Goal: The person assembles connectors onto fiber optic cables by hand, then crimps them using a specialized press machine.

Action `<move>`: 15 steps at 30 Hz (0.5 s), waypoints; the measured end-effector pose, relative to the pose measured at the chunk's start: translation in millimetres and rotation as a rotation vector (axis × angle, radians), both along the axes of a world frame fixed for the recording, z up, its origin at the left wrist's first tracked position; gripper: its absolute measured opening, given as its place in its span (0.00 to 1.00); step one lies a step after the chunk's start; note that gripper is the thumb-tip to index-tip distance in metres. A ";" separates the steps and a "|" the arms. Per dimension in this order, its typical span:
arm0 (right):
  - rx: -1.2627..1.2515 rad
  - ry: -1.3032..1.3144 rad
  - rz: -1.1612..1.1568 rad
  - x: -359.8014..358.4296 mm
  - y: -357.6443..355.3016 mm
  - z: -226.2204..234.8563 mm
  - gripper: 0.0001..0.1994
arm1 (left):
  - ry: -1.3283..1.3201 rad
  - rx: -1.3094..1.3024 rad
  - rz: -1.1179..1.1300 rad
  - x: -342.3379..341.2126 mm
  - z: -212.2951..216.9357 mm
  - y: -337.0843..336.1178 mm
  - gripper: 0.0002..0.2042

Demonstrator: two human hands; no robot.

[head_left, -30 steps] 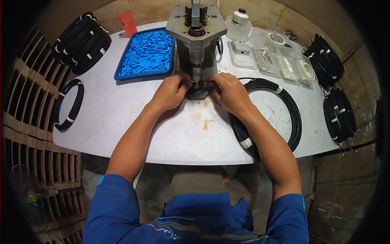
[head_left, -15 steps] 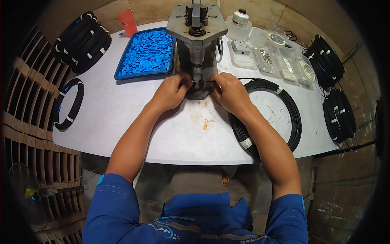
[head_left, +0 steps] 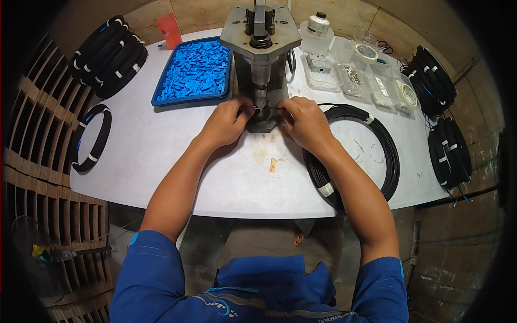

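Both my hands are at the foot of a grey metal bench press (head_left: 260, 40), one on each side of its lower ram and die. My left hand (head_left: 226, 121) is closed in a pinch at the die's left side; what its fingertips hold is too small and dark to name. From the right, my right hand (head_left: 306, 121) pinches a thin black cable that runs into the die. A coil of black cable (head_left: 392, 153), bound with white tape, lies partly under my right forearm. Its upper strand leads toward my right hand.
Left of the press stands a dark blue tray (head_left: 156, 100) full of small blue plastic pieces. Clear containers (head_left: 353, 81) with small parts, tape rolls and a bottle (head_left: 319, 23) stand back right. More black coils (head_left: 107, 56) flank the table; a red cup (head_left: 169, 30) stands behind.
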State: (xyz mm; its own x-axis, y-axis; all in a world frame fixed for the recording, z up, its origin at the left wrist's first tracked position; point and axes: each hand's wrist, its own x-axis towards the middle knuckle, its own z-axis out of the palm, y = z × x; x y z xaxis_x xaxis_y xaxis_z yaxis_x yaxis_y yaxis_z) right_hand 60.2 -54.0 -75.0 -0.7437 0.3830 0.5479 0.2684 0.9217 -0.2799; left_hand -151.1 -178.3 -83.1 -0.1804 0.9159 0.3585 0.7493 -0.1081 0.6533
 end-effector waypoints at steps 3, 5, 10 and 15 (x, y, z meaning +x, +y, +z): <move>-0.002 -0.006 0.005 0.0 0.2 -0.3 0.10 | 0.002 0.031 0.002 -0.4 -1.6 0.1 0.11; 0.001 0.000 0.014 0.3 1.0 -0.3 0.10 | -0.002 0.017 -0.003 0.3 0.0 0.1 0.11; 0.013 0.005 0.021 0.2 1.8 -1.5 0.11 | -0.004 0.006 0.001 0.6 1.4 0.1 0.11; 0.002 -0.008 0.019 0.6 1.2 -0.7 0.11 | -0.002 -0.005 0.010 1.0 2.3 -0.1 0.11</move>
State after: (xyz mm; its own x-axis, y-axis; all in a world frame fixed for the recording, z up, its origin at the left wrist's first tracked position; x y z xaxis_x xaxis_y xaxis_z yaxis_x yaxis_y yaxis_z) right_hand 60.8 -52.8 -75.7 -0.7552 0.3675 0.5428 0.2527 0.9273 -0.2763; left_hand -150.1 -178.4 -80.8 -0.1903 0.9158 0.3537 0.7492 -0.0974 0.6551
